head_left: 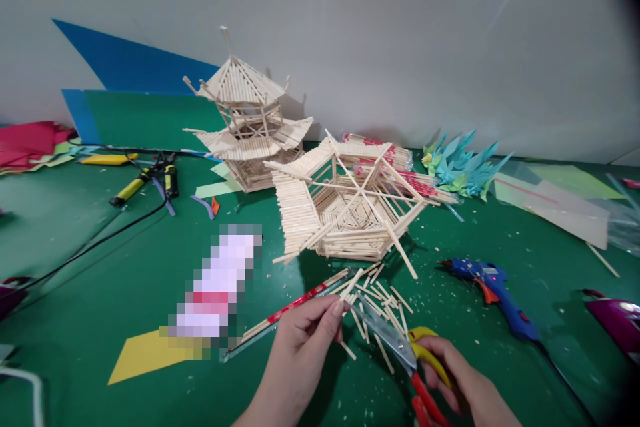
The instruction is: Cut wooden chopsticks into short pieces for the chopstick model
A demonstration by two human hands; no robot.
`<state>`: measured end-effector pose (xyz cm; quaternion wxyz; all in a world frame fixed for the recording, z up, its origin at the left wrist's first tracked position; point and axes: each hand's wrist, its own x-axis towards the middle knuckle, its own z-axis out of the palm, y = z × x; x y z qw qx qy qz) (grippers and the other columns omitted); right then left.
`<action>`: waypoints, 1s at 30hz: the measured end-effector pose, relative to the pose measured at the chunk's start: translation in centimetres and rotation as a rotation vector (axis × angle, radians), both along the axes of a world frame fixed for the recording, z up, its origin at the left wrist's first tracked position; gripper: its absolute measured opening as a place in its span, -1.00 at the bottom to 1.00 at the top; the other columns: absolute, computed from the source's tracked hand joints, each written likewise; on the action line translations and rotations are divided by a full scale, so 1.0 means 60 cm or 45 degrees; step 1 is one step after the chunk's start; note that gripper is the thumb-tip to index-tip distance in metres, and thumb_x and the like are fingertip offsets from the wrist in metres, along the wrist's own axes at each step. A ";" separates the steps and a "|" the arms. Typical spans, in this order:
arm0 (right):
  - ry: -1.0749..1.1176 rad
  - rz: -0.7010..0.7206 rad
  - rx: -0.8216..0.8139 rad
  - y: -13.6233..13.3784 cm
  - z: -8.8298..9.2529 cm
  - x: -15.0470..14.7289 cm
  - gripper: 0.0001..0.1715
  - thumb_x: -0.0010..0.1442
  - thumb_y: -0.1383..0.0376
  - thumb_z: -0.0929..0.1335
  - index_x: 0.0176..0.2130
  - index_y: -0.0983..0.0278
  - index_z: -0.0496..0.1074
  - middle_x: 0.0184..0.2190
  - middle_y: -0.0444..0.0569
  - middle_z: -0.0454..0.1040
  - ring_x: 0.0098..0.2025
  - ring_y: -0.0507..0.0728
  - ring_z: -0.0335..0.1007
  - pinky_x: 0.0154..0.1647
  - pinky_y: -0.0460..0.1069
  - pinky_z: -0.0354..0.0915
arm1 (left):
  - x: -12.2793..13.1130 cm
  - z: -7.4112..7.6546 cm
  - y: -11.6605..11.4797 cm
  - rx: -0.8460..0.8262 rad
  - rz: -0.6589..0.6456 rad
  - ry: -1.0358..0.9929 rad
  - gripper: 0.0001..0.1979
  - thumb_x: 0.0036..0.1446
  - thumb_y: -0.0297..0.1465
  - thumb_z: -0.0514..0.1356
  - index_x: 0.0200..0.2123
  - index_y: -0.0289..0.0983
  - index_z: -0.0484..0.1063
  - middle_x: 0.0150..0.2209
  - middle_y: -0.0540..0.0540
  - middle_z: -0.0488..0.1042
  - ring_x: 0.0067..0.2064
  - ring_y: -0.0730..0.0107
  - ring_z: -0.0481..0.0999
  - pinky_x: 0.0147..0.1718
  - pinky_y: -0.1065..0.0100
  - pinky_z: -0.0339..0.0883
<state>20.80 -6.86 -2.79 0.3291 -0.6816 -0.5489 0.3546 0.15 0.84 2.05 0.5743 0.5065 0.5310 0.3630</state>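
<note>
My left hand [305, 340] pinches a short wooden stick [353, 283] between thumb and fingertips. In my right hand [453, 370] is a pair of scissors [395, 340] with yellow and red handles, its blades pointing at the left fingertips, close to the stick. Whether the blades touch the stick I cannot tell. Under and behind the blades lie several loose cut stick pieces [387, 303]. Just beyond my hands stands a model frame of sticks [300, 213], its roof covered on the left and open on the right.
A finished-looking stick pagoda [245, 147] stands behind. On the right lie a blue glue gun [505, 297] with a cord and folded paper pieces [465, 163]. Pliers [150, 180], a long stick packet [290, 310] and yellow paper [145, 353] are to the left.
</note>
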 end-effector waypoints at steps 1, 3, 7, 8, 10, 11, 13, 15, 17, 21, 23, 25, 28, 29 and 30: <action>-0.012 0.026 0.003 0.000 -0.002 -0.001 -0.65 -0.15 0.17 0.33 -0.27 0.14 0.45 -0.64 -0.16 0.45 -0.72 0.01 0.27 -0.76 -0.16 0.17 | 0.001 -0.001 -0.001 0.009 -0.018 0.006 -0.74 0.06 -0.37 0.09 -0.61 -0.32 0.38 -0.66 0.04 0.21 -0.56 0.48 0.16 -0.57 0.48 0.01; -0.022 0.084 -0.064 0.000 -0.005 -0.005 -0.58 -0.18 0.21 0.35 -0.21 0.12 0.41 -0.59 -0.14 0.47 -0.68 0.03 0.31 -0.73 -0.14 0.19 | 0.002 -0.006 -0.004 0.023 -0.048 0.017 -0.74 0.06 -0.38 0.08 -0.62 -0.33 0.38 -0.65 0.02 0.23 -0.55 0.47 0.18 -0.56 0.48 0.04; -0.109 0.125 -0.183 0.002 -0.002 -0.012 -0.42 -0.26 0.31 0.38 -0.13 0.15 0.35 -0.52 -0.15 0.46 -0.60 0.04 0.35 -0.65 -0.15 0.23 | 0.000 -0.019 -0.012 0.068 -0.131 -0.021 -0.73 0.08 -0.36 0.05 -0.59 -0.35 0.38 -0.61 0.00 0.26 -0.52 0.46 0.21 -0.54 0.49 0.08; -0.118 0.132 -0.221 0.004 0.002 -0.014 -0.37 -0.27 0.33 0.39 -0.11 0.17 0.33 -0.50 -0.15 0.46 -0.57 0.04 0.36 -0.62 -0.16 0.25 | -0.001 -0.021 -0.013 0.080 -0.144 -0.031 -0.73 0.08 -0.36 0.05 -0.58 -0.35 0.38 -0.61 0.00 0.26 -0.52 0.46 0.21 -0.53 0.49 0.09; -0.121 0.134 -0.297 0.007 0.011 -0.016 -0.32 -0.28 0.37 0.39 -0.07 0.18 0.30 -0.46 -0.15 0.46 -0.51 0.05 0.38 -0.56 -0.17 0.27 | -0.001 -0.022 -0.014 0.091 -0.159 -0.029 -0.73 0.08 -0.35 0.05 -0.57 -0.36 0.38 -0.60 0.00 0.25 -0.52 0.46 0.21 -0.53 0.49 0.10; -0.116 0.130 -0.337 0.008 0.015 -0.017 -0.31 -0.28 0.37 0.39 -0.07 0.17 0.29 -0.45 -0.16 0.46 -0.49 0.05 0.39 -0.54 -0.17 0.28 | -0.001 -0.021 -0.014 0.094 -0.163 -0.019 -0.73 0.08 -0.35 0.05 -0.57 -0.36 0.38 -0.61 0.01 0.25 -0.52 0.46 0.21 -0.53 0.49 0.10; -0.084 0.111 -0.409 0.011 0.022 -0.019 -0.33 -0.27 0.37 0.38 -0.07 0.16 0.28 -0.43 -0.16 0.45 -0.46 0.06 0.39 -0.53 -0.17 0.29 | 0.000 -0.019 -0.014 0.112 -0.175 -0.009 -0.73 0.09 -0.34 0.05 -0.56 -0.37 0.39 -0.61 0.01 0.24 -0.53 0.47 0.20 -0.54 0.49 0.09; -0.050 0.096 -0.455 0.014 0.025 -0.020 -0.35 -0.25 0.38 0.37 -0.07 0.15 0.28 -0.42 -0.15 0.45 -0.45 0.06 0.40 -0.53 -0.17 0.29 | 0.002 -0.018 -0.013 0.136 -0.182 -0.006 -0.73 0.09 -0.35 0.05 -0.55 -0.37 0.40 -0.62 0.02 0.23 -0.53 0.48 0.19 -0.55 0.50 0.09; -0.040 0.104 -0.469 0.015 0.025 -0.021 -0.34 -0.24 0.38 0.36 -0.07 0.15 0.27 -0.41 -0.14 0.45 -0.43 0.06 0.40 -0.52 -0.17 0.29 | 0.003 -0.018 -0.012 0.159 -0.186 0.000 -0.72 0.09 -0.35 0.05 -0.56 -0.37 0.39 -0.62 0.02 0.23 -0.54 0.49 0.19 -0.56 0.51 0.08; -0.089 0.137 -0.425 0.014 0.018 -0.017 -0.33 -0.26 0.34 0.38 -0.07 0.15 0.27 -0.42 -0.14 0.46 -0.43 0.08 0.40 -0.51 -0.15 0.27 | 0.002 -0.021 -0.013 0.225 -0.187 0.011 -0.71 0.10 -0.36 0.04 -0.59 -0.36 0.36 -0.63 0.03 0.21 -0.55 0.50 0.18 -0.57 0.52 0.07; -0.111 0.155 -0.408 0.012 0.010 -0.013 -0.32 -0.25 0.31 0.39 -0.06 0.16 0.26 -0.42 -0.13 0.46 -0.44 0.09 0.41 -0.50 -0.14 0.27 | 0.000 -0.023 -0.012 0.253 -0.197 0.009 -0.72 0.10 -0.37 0.04 -0.59 -0.36 0.36 -0.62 0.03 0.21 -0.54 0.51 0.17 -0.57 0.52 0.07; -0.109 0.183 -0.413 0.010 -0.001 -0.009 -0.32 -0.24 0.28 0.39 -0.05 0.17 0.25 -0.41 -0.12 0.47 -0.45 0.09 0.41 -0.50 -0.13 0.27 | 0.000 -0.025 -0.011 0.261 -0.212 0.011 -0.73 0.10 -0.38 0.04 -0.57 -0.36 0.37 -0.62 0.03 0.21 -0.54 0.51 0.17 -0.57 0.52 0.07; -0.091 0.218 -0.435 0.009 -0.018 -0.003 -0.38 -0.19 0.23 0.37 -0.06 0.19 0.26 -0.41 -0.11 0.47 -0.47 0.10 0.41 -0.51 -0.12 0.27 | -0.001 -0.024 -0.008 0.274 -0.224 0.001 -0.76 0.10 -0.40 0.04 -0.55 -0.35 0.37 -0.62 0.05 0.19 -0.54 0.51 0.16 -0.58 0.53 0.07; -0.086 0.220 -0.439 0.009 -0.023 -0.002 -0.41 -0.16 0.22 0.36 -0.07 0.19 0.27 -0.41 -0.11 0.47 -0.47 0.10 0.41 -0.52 -0.12 0.27 | -0.001 -0.023 -0.007 0.284 -0.227 -0.009 -0.76 0.10 -0.41 0.04 -0.56 -0.34 0.36 -0.61 0.05 0.19 -0.54 0.52 0.16 -0.58 0.54 0.07; -0.078 0.222 -0.442 0.008 -0.026 -0.001 -0.43 -0.14 0.21 0.35 -0.07 0.19 0.28 -0.42 -0.10 0.47 -0.47 0.10 0.41 -0.52 -0.12 0.27 | -0.001 -0.022 -0.007 0.298 -0.229 -0.020 -0.76 0.10 -0.43 0.04 -0.57 -0.33 0.34 -0.61 0.05 0.20 -0.54 0.52 0.17 -0.57 0.54 0.07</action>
